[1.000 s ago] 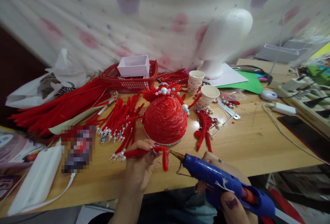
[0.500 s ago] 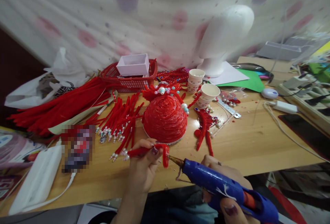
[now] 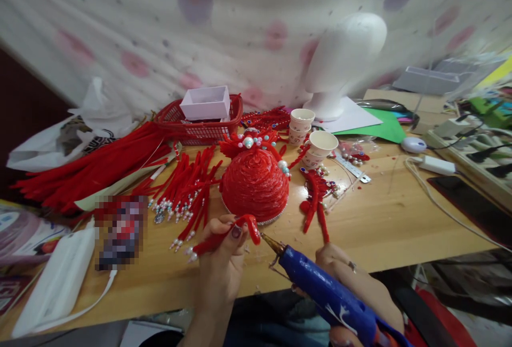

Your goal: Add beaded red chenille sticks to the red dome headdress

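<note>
My left hand [image 3: 223,267] pinches a bent red chenille stem [image 3: 253,228] between thumb and fingers. Its looped end looks glossy, and pearl beads hang from its other end at left. In my right hand [image 3: 352,277] is a blue hot glue gun [image 3: 316,280], its nozzle pointing up and left, close to the stem's end. Whether the tip touches the stem is hard to tell. Just behind both hands sits a domed red headpiece [image 3: 255,190] with a beaded rim and pearls on top. Red beaded stems [image 3: 200,176] lie to its left.
A red basket [image 3: 200,132] holds a white box. Paper cups [image 3: 322,144], beaded red pieces [image 3: 318,195] and a white mannequin head [image 3: 348,51] stand or lie at right. A long red bundle [image 3: 96,160] and a white power strip [image 3: 58,277] are at left; a black phone [image 3: 472,208] lies far right.
The glue gun's body has swung lower and its nozzle has drawn slightly away from the stem. My left hand has turned the stem, whose end now curves down to the right.
</note>
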{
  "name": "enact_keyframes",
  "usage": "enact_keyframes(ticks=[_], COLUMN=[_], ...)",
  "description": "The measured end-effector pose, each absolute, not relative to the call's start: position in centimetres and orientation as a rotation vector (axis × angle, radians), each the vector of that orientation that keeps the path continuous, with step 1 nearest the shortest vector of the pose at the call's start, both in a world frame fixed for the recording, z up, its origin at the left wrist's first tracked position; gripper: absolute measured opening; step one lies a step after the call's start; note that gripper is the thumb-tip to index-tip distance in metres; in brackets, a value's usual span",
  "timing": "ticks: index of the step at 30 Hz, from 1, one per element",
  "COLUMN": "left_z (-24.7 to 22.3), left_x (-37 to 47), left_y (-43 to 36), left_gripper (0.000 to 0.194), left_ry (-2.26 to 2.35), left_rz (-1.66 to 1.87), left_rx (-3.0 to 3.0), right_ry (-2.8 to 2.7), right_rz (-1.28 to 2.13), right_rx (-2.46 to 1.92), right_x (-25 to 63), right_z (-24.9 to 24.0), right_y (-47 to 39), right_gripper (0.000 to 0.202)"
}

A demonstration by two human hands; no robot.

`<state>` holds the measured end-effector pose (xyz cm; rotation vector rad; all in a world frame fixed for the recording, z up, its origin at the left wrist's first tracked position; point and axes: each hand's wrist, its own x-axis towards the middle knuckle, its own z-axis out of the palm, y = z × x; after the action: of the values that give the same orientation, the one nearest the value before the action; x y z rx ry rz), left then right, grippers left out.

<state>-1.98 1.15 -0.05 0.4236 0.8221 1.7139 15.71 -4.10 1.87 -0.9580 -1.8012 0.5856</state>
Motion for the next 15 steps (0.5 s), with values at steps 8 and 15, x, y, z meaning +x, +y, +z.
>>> enact_keyframes(ticks=[8, 15], left_z=[0.6, 0.4], left_x=[-0.8, -0.5], left_y=[0.2, -0.2], left_gripper=[0.028, 0.026], left_ry=[0.884, 0.902], left_rz=[1.741, 1.701], left_rx=[0.333, 0.337], right_ry=[-1.629, -1.708], right_rz=[0.276, 0.093], right_rx=[-1.116, -1.156], right_x=[12.9, 13.0], right_z=[1.0, 1.0], right_y=[-5.9, -5.8], right_gripper=[0.045, 0.042])
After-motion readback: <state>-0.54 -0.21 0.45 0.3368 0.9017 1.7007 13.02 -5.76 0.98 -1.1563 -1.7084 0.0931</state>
